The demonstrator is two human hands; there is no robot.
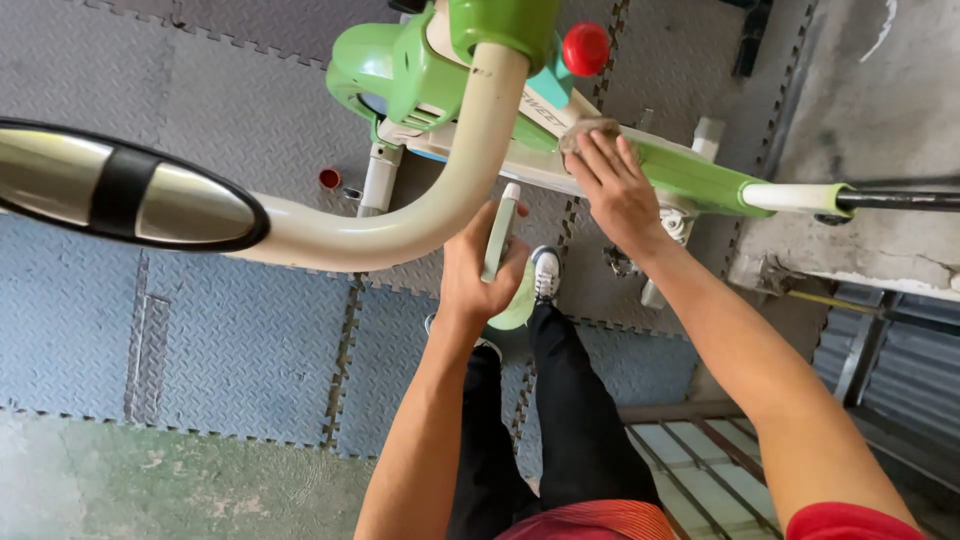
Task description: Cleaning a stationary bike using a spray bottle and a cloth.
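Head view: R hand (615,190) presses a grey-brown cloth (590,132) flat on the exercise bike's green frame (690,175), just below the red knob (585,48); fingers together and spread over the cloth, not gripping. L hand (480,270) has fingers clamped round a pale green spray bottle (500,245), held upright under the cream handlebar (440,190), near the frame w/o touching it. To wipe well, I'd judge: keep palm pressure even, follow the frame's length, keep the nozzle aimed at the frame, away from the foam floor mats (250,340).
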